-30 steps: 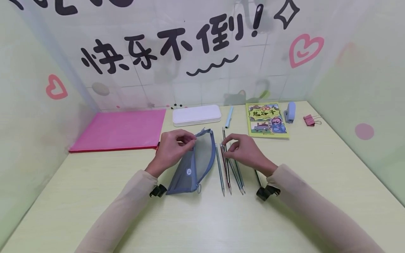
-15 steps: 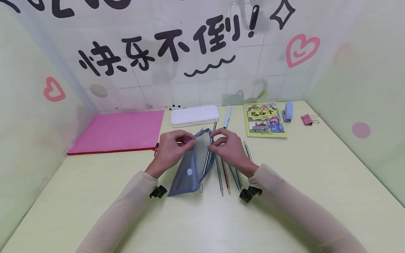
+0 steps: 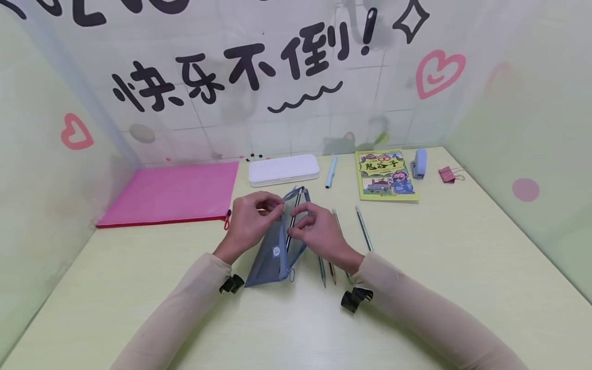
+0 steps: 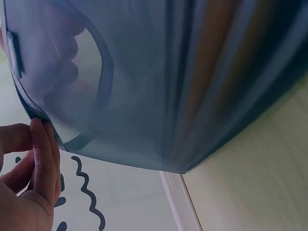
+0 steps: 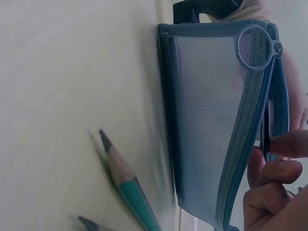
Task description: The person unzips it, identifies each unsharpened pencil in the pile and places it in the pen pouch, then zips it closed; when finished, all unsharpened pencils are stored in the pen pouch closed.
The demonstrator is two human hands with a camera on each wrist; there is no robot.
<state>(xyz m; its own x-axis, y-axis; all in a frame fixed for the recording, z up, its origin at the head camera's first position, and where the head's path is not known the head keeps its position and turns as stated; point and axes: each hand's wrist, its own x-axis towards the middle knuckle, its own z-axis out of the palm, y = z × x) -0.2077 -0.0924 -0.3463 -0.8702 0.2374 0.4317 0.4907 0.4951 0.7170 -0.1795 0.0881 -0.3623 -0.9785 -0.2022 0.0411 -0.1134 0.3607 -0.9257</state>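
A blue mesh zip pouch stands on the table with its zipper open. My left hand pinches its upper rim between thumb and fingers. With thumb and fingertips, my right hand holds a dark striped pencil lengthwise in the pouch's mouth; the right wrist view shows only a short stretch of this pencil between zipper and far edge. Blurred long stripes, some orange-brown, show through the mesh in the left wrist view. Several pencils lie right of the pouch, including a green one, partly hidden by my right hand.
One pencil lies apart, farther right. Along the back stand or lie a pink zip folder, a white case, a light blue pen, a yellow book, a stapler and a pink binder clip.
My right hand has picked up the dark striped pencil from the group, moved left and lowered it into the pouch's mouth. My left hand has kept its pinch on the rim.
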